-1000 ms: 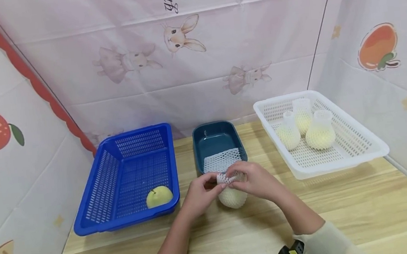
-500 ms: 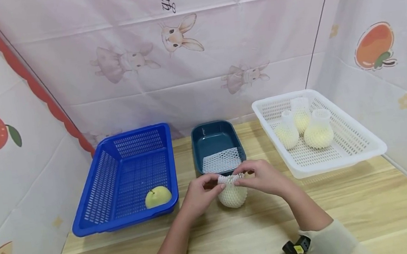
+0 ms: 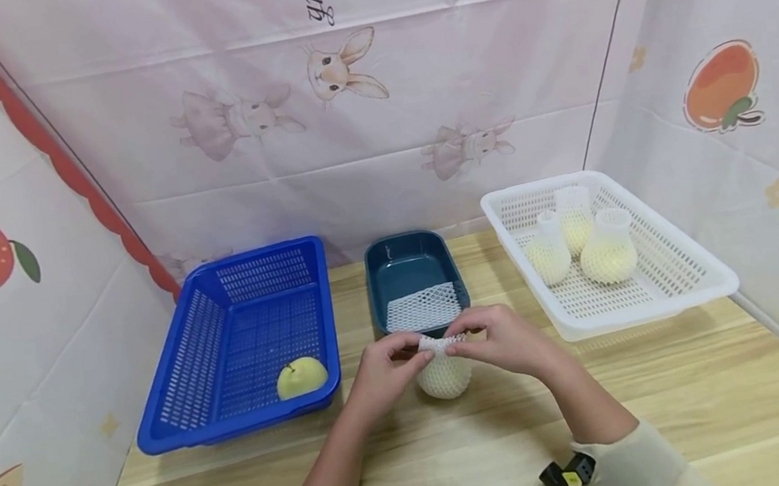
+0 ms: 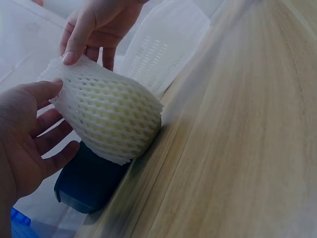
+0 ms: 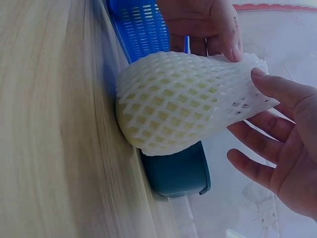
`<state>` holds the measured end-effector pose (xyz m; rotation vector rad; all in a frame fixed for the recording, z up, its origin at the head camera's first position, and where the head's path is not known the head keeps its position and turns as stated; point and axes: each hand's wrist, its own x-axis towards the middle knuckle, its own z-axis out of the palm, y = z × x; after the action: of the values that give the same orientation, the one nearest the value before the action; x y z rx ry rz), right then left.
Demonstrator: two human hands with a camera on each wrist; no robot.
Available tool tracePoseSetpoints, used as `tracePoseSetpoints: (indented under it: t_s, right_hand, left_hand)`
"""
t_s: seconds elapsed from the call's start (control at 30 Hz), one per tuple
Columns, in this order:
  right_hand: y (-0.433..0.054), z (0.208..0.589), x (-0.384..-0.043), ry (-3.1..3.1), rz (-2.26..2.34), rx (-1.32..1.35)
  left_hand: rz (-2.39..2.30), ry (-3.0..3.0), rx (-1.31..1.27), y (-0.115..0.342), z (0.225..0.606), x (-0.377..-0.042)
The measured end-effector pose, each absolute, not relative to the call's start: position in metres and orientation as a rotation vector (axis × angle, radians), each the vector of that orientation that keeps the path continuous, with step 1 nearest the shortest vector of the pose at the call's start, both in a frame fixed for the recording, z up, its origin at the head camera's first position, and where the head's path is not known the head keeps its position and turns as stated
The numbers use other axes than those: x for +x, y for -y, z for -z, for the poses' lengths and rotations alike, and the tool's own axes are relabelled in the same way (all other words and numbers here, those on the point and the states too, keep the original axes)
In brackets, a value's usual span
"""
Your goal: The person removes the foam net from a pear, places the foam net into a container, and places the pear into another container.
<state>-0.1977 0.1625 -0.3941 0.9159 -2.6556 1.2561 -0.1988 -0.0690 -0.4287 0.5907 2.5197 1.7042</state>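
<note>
A pale yellow-green pear (image 5: 130, 130) stands on the wooden table with a white foam net sleeve (image 3: 444, 378) around most of it. Only its bottom end shows bare in the right wrist view. My left hand (image 3: 383, 374) pinches the left side of the net's upper rim between thumb and fingers. On the opposite side of that rim, my right hand (image 3: 503, 342) pinches the net the same way. The net's neck (image 4: 69, 77) is stretched flat between both hands, above the fruit. In the head view, fingers partly hide the rim.
Behind the hands, a dark teal tray (image 3: 407, 273) holds flat white foam nets (image 3: 425, 308). At left, a blue basket (image 3: 238, 433) contains one bare pear (image 3: 301, 377). A white basket (image 3: 681, 303) at right holds three netted pears (image 3: 608, 259).
My right hand has shifted slightly right and its fingers have spread the net's rim wider. The bunched neck now lies stretched between both hands. The pear has stayed in place.
</note>
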Motion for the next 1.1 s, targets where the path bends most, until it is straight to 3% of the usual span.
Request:
tracePoseSetpoints:
  t_s: [0.43, 1.1]
  right_hand:
    - [-0.1601, 0.3938, -0.1963, 2.674, -1.252, 0.831]
    - [-0.1627, 0.3973, -0.2016, 2.795, -1.193, 0.933]
  left_hand:
    - [-1.556, -2.558, 0.607, 0.0684, 0.4253, -0.196]
    - [-1.477, -2.598, 0.688, 0.0709, 0.4323, -0.2006]
